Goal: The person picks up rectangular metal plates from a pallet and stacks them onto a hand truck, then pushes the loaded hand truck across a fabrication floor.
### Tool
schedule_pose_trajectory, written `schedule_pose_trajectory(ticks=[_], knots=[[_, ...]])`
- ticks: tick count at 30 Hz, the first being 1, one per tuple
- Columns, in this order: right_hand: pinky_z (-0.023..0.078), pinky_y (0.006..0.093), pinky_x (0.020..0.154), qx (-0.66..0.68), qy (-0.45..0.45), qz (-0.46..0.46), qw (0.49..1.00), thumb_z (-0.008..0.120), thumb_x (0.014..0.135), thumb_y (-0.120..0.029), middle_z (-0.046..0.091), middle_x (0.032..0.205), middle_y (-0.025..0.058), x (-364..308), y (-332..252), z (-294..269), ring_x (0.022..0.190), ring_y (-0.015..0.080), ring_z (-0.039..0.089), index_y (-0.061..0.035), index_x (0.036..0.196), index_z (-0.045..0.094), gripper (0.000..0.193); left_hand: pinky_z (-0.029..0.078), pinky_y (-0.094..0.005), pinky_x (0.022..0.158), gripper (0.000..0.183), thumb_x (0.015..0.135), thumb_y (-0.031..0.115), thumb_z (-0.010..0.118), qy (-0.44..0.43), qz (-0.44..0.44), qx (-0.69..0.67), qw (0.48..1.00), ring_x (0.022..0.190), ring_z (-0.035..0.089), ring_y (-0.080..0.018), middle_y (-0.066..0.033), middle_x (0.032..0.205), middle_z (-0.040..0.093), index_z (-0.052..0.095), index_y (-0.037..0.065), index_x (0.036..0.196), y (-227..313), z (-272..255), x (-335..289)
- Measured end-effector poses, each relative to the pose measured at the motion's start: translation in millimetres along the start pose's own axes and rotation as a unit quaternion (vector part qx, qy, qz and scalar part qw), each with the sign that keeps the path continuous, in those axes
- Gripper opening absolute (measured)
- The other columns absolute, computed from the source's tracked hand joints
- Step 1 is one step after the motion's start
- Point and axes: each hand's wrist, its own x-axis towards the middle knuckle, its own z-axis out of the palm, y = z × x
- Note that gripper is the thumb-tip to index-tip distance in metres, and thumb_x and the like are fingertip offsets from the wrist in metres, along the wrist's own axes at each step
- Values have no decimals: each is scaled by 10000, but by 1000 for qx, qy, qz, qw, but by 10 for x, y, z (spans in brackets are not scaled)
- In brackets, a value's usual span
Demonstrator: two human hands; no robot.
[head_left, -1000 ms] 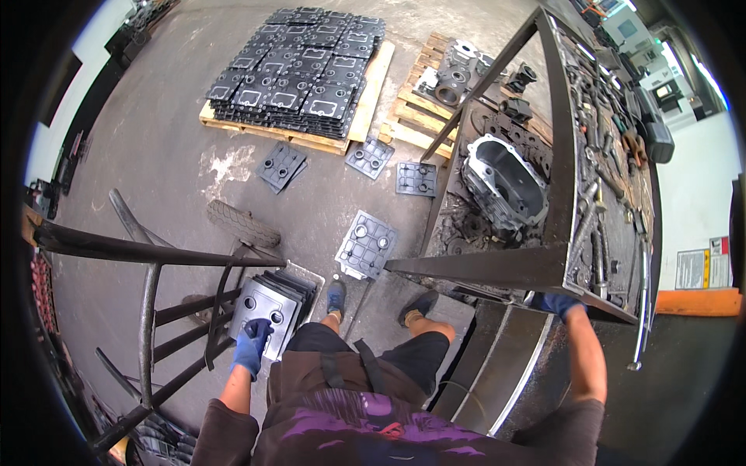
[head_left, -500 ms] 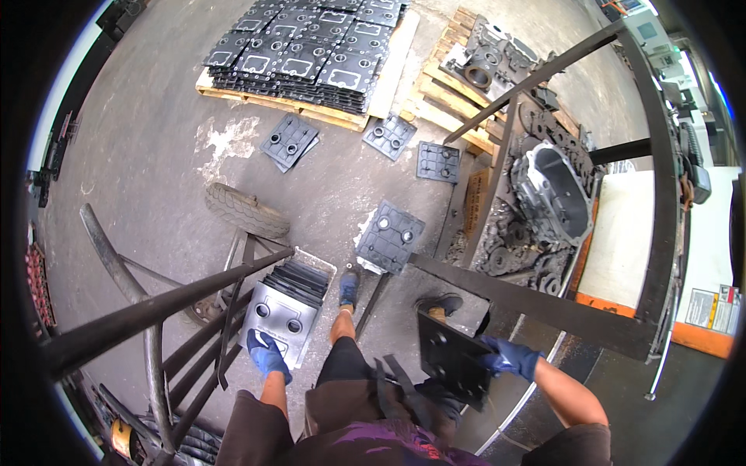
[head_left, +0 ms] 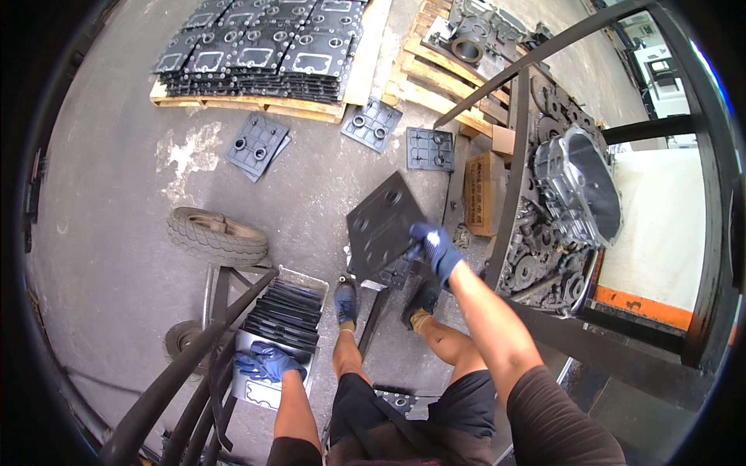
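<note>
My right hand (head_left: 435, 250), in a blue glove, grips a dark square cover plate (head_left: 382, 221) by its right edge. That plate is held tilted above the floor, its round holes showing, and partly hides another plate (head_left: 396, 272) lying below it. My left hand (head_left: 270, 363), also gloved in blue, rests with fingers stretched across a silver-faced plate (head_left: 247, 386) at the near end of a row of dark plates (head_left: 281, 314). The row stands on edge in a cart with dark metal bars (head_left: 183, 357); my hand covers the middle of the silver face.
Stacked plates (head_left: 256, 46) fill a wooden pallet at the back left. Loose plates (head_left: 255, 146), (head_left: 371, 124) and another plate (head_left: 430, 149) lie on the floor. A metal-framed bin of castings (head_left: 575, 186) stands right, beside a cardboard box (head_left: 483, 194). A tyre (head_left: 217, 237) sits left.
My right hand has swung its dark plate up and leftward, from beside my right leg to in front of my feet. My left hand stays at the silver plate, now lying across it.
</note>
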Motion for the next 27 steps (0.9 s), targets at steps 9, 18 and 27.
schedule_pose_trajectory(ticks=[9,18,27], knots=[[506,298,456,-70,88,44,993,502,854,-195,620,721,64,1843,-89,-1125,535,176,584,-63,835,630,185,206,-509,1118,617,1005,418,250,9,19,27,999,1340,313,-416,-260,1450,336,349,-42,1404,259,-321,-85],[458,302,448,61,156,140,976,584,838,-223,536,587,10,3057,446,-996,517,171,522,-155,709,587,145,222,-429,1128,560,1019,343,312,-5,52,-61,997,1337,299,-376,-273,1438,329,340,-77,1389,133,-473,-61],[415,255,361,136,200,232,942,525,809,-166,432,523,18,3239,1024,-1445,383,180,422,-99,695,418,170,219,-460,1125,651,997,459,280,20,111,-104,988,1348,299,-357,-217,1461,325,314,-35,1420,-75,-415,-65]])
